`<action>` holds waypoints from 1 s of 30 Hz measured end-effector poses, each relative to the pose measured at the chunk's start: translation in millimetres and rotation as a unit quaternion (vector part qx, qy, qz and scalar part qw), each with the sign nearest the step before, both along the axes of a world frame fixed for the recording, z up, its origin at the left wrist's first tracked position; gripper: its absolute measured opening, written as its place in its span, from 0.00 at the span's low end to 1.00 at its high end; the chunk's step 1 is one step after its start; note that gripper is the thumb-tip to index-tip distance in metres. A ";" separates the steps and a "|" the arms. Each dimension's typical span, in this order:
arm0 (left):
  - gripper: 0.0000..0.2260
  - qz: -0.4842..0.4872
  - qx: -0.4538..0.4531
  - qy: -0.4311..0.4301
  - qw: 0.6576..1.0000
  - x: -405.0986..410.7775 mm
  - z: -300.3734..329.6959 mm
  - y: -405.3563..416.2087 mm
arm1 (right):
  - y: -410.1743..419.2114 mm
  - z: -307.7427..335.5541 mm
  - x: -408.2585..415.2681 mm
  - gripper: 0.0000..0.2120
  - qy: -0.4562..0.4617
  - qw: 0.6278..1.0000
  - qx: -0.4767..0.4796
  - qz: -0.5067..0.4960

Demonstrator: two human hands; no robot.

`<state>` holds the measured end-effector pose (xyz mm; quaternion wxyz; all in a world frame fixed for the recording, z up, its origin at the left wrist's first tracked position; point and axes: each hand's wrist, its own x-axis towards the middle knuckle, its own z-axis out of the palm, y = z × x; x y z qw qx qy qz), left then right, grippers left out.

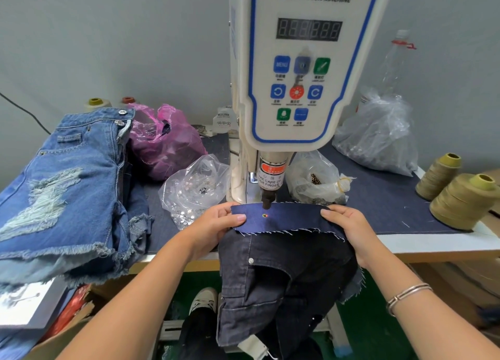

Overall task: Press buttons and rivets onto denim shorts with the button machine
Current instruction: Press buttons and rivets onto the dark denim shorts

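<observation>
1. Your dark denim shorts hang nearest you off the table edge, their weight kept clear of the work point.
2. The button machine stands behind, its punch just above the fabric.
3. Your left hand and right hand each pinch one end of the waistband strip, stretching it flat, I judge, for an accurate strike.
4. A light spot marks the target just in front of the punch; your fingers sit well aside.
</observation>
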<state>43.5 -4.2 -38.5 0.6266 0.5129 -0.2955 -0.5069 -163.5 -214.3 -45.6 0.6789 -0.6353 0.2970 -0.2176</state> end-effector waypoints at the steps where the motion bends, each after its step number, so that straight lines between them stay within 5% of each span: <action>1: 0.18 0.001 0.000 0.001 1.000 -0.2 0.0 0.1 | 0.1 0.3 -0.2 0.06 0.003 1.000 -0.003 0.000; 19: 0.18 -0.007 0.004 -0.011 1.000 -0.1 -0.2 -2.4 | 9.6 6.1 0.4 0.08 0.007 1.000 -0.023 -0.003; 30: 0.04 -0.127 0.073 -0.249 0.957 5.6 30.0 11.4 | 53.4 24.2 -9.1 0.07 -0.012 0.991 -0.025 0.134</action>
